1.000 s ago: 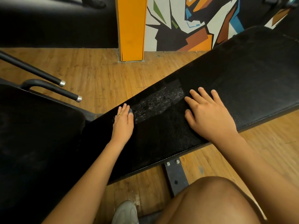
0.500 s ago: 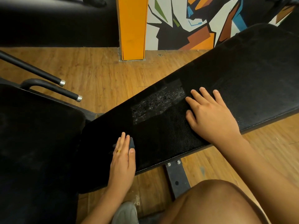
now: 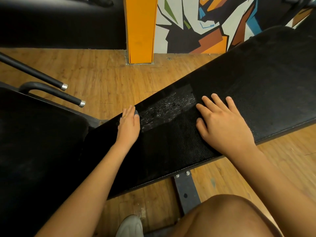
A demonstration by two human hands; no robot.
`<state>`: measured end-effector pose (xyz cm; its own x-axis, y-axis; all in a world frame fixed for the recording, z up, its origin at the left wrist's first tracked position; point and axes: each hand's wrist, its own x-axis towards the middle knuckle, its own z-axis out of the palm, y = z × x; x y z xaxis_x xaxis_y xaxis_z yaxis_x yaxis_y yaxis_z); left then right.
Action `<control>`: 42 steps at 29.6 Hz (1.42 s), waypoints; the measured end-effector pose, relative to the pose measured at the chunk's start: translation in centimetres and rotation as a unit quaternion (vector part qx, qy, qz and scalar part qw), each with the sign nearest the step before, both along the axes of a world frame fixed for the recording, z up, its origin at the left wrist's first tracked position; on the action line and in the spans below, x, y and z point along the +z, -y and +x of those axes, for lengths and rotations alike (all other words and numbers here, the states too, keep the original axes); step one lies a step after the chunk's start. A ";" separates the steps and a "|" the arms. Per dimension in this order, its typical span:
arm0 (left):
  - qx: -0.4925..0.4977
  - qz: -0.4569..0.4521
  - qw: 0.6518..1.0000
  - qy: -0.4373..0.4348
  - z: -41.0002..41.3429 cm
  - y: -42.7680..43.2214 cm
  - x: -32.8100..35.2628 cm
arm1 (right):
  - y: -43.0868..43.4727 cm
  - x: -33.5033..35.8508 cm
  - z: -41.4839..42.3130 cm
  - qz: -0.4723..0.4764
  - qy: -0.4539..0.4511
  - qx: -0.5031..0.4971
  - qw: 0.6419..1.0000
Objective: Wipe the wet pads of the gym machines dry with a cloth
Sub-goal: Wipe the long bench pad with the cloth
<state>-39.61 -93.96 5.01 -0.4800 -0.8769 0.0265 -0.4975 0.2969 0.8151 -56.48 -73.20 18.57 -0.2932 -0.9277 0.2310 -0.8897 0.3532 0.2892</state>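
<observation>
A long black bench pad [image 3: 256, 79] runs diagonally across the view. A glistening wet patch [image 3: 168, 108] lies on it between my hands. My left hand [image 3: 129, 124] lies flat with straight fingers at the pad's far edge, just left of the wet patch, pressing on a small grey cloth [image 3: 136, 113]. Only a corner of the cloth shows beside the fingers. My right hand [image 3: 222, 127] rests flat on the pad to the right of the wet patch, fingers spread, holding nothing.
A second black pad [image 3: 34, 142] fills the left side. Two black bars with chrome ends [image 3: 71, 98] stick out above it. An orange pillar [image 3: 140, 29] and a painted wall stand behind. A metal bracket [image 3: 186, 190], my knee [image 3: 222, 218] and shoe [image 3: 130, 226] are below, on wooden floor.
My left hand slid with the cloth from the pad's far edge back to its near edge, then forward again to the far edge. My right hand stayed in place.
</observation>
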 end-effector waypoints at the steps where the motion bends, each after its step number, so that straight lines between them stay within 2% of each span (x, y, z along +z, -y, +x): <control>1: -0.003 0.002 1.000 0.002 -0.5 1.1 0.1 | 0.0 0.0 0.0 0.000 0.001 0.000 1.000; 7: -0.028 -0.005 1.000 0.007 0.1 1.3 0.1 | 0.0 -0.1 0.0 0.000 0.000 -0.003 1.000; 16: -0.061 -0.029 0.997 -0.023 8.1 -11.0 -2.1 | 0.0 -0.1 0.0 0.002 -0.002 0.000 1.000; 20: -0.047 -0.025 0.998 -0.024 6.1 -8.5 -1.8 | -0.1 -0.1 0.0 0.000 -0.004 0.000 1.000; 28: -0.013 0.021 1.000 -0.013 -2.5 3.0 1.0 | 0.0 0.0 0.0 -0.001 -0.001 -0.002 1.000; 31: -0.010 0.016 1.000 -0.007 -2.9 3.7 0.9 | 0.1 -0.1 0.0 0.001 0.002 -0.003 1.000; 37: -0.026 -0.002 1.000 0.009 0.8 -2.0 0.2 | 0.1 -0.3 -0.1 -0.002 -0.001 -0.002 1.000; 42: -0.027 -0.018 0.999 -0.023 5.1 -10.0 -0.3 | 0.0 -0.3 -0.1 -0.003 -0.005 0.001 1.000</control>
<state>-34.49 -83.94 4.71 -0.5246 -0.8475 0.0811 -0.4427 0.3529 0.8243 -56.62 -73.23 18.31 -0.2889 -0.9268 0.2398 -0.8875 0.3532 0.2958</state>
